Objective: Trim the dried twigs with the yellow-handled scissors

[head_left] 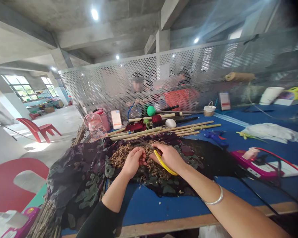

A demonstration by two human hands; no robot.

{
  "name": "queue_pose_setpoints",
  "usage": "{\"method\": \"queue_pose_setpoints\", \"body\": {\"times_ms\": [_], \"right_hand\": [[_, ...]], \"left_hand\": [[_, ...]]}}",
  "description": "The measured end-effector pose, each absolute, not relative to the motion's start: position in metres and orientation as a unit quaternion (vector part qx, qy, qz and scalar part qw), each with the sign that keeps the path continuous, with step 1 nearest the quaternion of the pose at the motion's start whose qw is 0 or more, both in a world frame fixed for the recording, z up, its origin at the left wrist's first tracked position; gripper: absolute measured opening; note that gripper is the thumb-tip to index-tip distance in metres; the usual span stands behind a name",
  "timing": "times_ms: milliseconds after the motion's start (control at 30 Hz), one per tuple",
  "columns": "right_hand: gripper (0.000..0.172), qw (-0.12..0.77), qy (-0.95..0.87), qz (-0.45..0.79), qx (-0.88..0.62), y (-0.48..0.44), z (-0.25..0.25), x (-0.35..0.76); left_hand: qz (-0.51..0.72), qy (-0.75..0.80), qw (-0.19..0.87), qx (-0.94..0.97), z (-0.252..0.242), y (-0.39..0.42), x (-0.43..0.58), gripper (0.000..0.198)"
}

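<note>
My right hand (168, 156) is closed round a pair of scissors (166, 165) with yellow handles, the dark blades pointing left and away from me. Left of it, my left hand (134, 162) is held in a pinch, and whatever lies between the fingertips is too small to make out. Both hands hover at a heap of brown, dried plant bits (120, 155). Under the heap spreads a dark cloth with a leaf pattern (86, 175), part of which hangs over the left side of the table.
Bamboo sticks (159, 130), a green ball (151, 110) and a white ball (171, 123) lie behind the heap. Rightward are a blue glue gun (217, 137) and a magenta power strip (253, 165) with trailing cables. A perforated metal screen (109, 79) stands behind, with people beyond it.
</note>
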State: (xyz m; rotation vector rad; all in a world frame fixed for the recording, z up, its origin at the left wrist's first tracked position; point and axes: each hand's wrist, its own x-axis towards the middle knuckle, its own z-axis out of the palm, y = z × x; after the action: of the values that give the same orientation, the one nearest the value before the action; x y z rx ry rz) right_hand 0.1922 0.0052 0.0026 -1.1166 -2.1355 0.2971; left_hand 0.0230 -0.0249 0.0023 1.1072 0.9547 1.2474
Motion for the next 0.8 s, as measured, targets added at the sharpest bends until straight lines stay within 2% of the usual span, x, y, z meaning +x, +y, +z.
{"method": "queue_pose_setpoints", "body": {"times_ms": [67,167,367,533,800], "right_hand": [[0.034,0.355,-0.817,0.126,-0.437,0.006,0.002,0.192],[0.032,0.413,-0.78,0.209,-0.421,0.006,0.002,0.189],[0.032,0.483,-0.709,0.403,-0.319,-0.002,0.009,0.183],[0.036,0.511,-0.684,0.42,-0.308,-0.005,0.009,0.18],[0.033,0.508,-0.691,0.41,-0.309,-0.004,0.006,0.178]], "left_hand": [[0.525,0.422,0.553,0.49,0.0,-0.025,0.025,0.029],[0.504,0.431,0.536,0.523,-0.002,-0.027,0.031,0.031],[0.467,0.379,0.628,0.493,-0.003,-0.032,0.039,0.031],[0.49,0.374,0.639,0.459,-0.003,-0.032,0.039,0.033],[0.506,0.398,0.635,0.427,-0.006,-0.031,0.04,0.033]]}}
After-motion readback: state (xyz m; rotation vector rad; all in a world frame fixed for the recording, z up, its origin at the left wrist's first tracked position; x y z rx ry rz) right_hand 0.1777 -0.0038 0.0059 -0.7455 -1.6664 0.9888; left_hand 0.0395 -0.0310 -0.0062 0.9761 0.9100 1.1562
